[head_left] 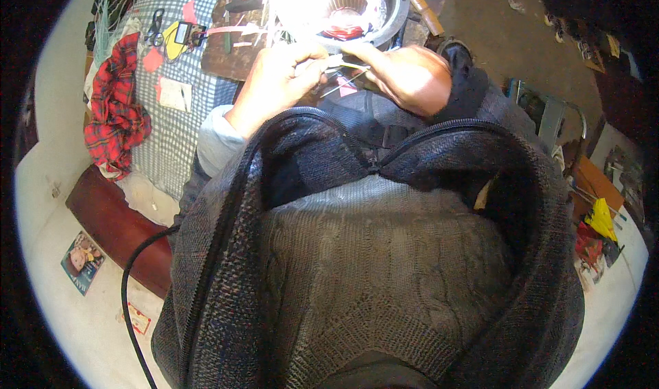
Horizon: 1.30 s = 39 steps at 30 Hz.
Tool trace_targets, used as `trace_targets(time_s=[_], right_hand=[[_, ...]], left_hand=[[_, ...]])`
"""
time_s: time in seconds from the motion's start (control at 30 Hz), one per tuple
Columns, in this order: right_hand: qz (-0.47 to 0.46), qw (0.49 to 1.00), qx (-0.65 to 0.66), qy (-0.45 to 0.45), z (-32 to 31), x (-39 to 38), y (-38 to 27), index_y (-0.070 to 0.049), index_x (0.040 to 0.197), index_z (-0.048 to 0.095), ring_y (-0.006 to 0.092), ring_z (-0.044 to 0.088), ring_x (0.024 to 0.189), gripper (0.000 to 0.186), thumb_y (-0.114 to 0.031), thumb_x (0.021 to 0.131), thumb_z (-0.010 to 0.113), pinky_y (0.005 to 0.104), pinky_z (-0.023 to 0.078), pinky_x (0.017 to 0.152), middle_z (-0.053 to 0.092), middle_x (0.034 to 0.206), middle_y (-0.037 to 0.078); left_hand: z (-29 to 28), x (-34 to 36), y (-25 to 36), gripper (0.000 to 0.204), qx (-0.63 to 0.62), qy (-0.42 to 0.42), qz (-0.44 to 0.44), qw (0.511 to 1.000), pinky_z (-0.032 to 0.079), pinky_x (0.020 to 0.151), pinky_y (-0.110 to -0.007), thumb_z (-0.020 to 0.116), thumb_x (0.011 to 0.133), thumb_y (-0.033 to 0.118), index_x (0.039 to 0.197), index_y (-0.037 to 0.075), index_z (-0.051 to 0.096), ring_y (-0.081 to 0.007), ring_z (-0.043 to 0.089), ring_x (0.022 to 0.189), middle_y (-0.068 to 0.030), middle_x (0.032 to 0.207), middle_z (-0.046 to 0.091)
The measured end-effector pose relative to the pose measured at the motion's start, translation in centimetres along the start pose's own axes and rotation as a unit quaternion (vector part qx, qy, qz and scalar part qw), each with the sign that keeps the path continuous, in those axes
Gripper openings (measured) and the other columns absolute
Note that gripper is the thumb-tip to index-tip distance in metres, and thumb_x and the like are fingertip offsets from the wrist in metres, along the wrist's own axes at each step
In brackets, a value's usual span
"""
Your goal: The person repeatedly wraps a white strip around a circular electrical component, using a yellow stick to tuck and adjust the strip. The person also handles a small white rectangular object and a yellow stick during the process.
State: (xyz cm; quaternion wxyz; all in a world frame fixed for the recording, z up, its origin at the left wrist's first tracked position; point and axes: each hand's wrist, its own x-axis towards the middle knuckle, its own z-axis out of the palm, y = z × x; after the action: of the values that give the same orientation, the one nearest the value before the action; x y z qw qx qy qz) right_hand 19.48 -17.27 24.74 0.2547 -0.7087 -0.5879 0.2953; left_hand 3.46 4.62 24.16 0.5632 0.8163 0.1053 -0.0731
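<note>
Wires [343, 65] run left-right, pinched between left hand [278, 80] and right hand [408, 76].

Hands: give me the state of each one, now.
Left hand: closed, pinching thin pale strips beside the round metal housing.
Right hand: closed on the other end of the same strips.

We counted two hands [285, 80] [408, 76], one round metal housing [395, 8], one red plaid cloth [117, 111], and one pair of scissors [156, 25].
</note>
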Motion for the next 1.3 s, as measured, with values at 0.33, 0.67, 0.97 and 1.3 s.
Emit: trace_targets(time_s=[0.33, 0.67, 0.97, 1.3], right_hand=[[0.006, 0.996, -0.084, 0.029, 0.8, 7.0, 4.3, -0.006, 0.124, 0.069, 0.0378, 0.073, 0.088, 0.033, -0.010, 0.092, 0.060, 0.0428, 0.059, 0.085, 0.073, 0.103, 0.021], [-0.203, 0.965, -0.167, -0.013, -2.2, 17.4, 5.4, -0.009, 0.086, 0.081, 0.0268, 0.071, 0.069, 0.018, -0.022, 0.079, 0.071, 0.0427, 0.057, 0.061, 0.075, 0.078, 0.010], [-0.226, 0.955, -0.172, -0.085, -1.8, 18.8, 4.5, -0.012, 0.078, 0.082, 0.0248, 0.068, 0.061, 0.016, -0.024, 0.077, 0.071, 0.0433, 0.055, 0.056, 0.074, 0.072, 0.008], [-0.094, 0.954, -0.250, -0.137, -5.4, 15.8, 0.6, -0.013, 0.081, 0.083, 0.0262, 0.073, 0.068, 0.019, -0.028, 0.075, 0.073, 0.0434, 0.058, 0.061, 0.077, 0.076, 0.008]], left_hand=[[0.2, 2.4, -1.4, 0.022, -0.058, 0.103, -0.120, 0.986, 0.054, 0.067, -0.025, 0.064, 0.103, 0.016, 0.109, -0.003, 0.071, -0.0089, 0.066, 0.071, -0.0054, 0.082, 0.072], [2.2, 0.3, 1.0, 0.016, -0.027, 0.077, -0.199, 0.977, 0.054, 0.070, -0.026, 0.069, 0.101, 0.016, 0.104, 0.000, 0.073, -0.0086, 0.065, 0.074, -0.0021, 0.082, 0.070], [2.0, 0.6, 1.7, 0.015, -0.018, 0.079, -0.223, 0.972, 0.054, 0.071, -0.027, 0.068, 0.102, 0.014, 0.107, 0.001, 0.073, -0.0088, 0.066, 0.077, -0.0024, 0.083, 0.071], [2.2, 1.9, 2.2, 0.013, -0.004, 0.096, -0.166, 0.981, 0.054, 0.072, -0.026, 0.068, 0.100, 0.012, 0.106, 0.002, 0.074, -0.0072, 0.064, 0.076, -0.0018, 0.084, 0.069]])
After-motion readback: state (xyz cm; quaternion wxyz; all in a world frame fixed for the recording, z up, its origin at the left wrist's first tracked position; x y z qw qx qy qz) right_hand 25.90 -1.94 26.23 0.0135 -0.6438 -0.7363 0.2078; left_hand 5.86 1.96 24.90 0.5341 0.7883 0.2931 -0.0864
